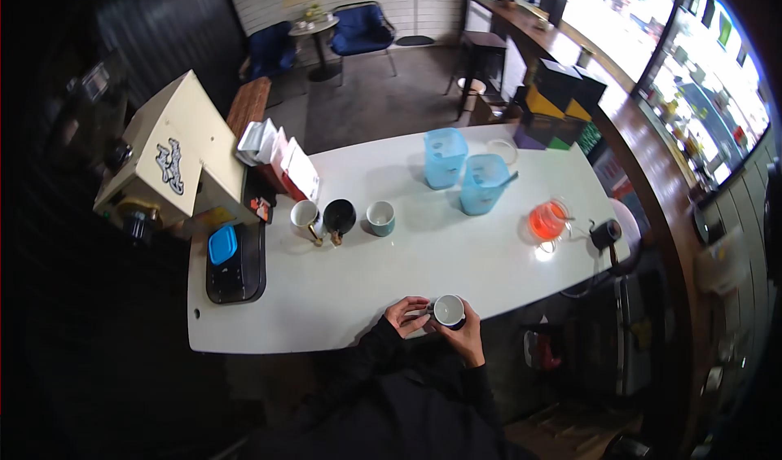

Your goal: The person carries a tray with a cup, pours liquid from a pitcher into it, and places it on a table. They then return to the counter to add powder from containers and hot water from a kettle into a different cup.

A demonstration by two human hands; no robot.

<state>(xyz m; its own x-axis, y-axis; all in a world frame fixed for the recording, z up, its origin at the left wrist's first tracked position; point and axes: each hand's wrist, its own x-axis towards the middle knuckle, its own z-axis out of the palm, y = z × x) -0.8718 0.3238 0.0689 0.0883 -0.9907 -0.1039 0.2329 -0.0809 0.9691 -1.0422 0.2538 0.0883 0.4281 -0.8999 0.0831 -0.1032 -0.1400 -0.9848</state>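
Note:
A mug (448,310) with a white inside and a dark outside is held upright at the front edge of the white table. My right hand (467,339) wraps round its right and near side. On the other side, my left hand (405,317) has its curved fingers at the mug's handle. Farther back on the left stand a white mug (305,214) with a gold-coloured handle, a black cup (340,216) and a cup with a pale green outside (380,219). Inside, the held mug shows no clear contents.
A cream coffee machine (175,146) stands at the left, beside a black tray (236,277) holding a blue square item (222,244). Two blue translucent pitchers (445,159) are at the back. Rightward are a glass jug of red liquid (547,221) and a dark cylindrical item (605,234).

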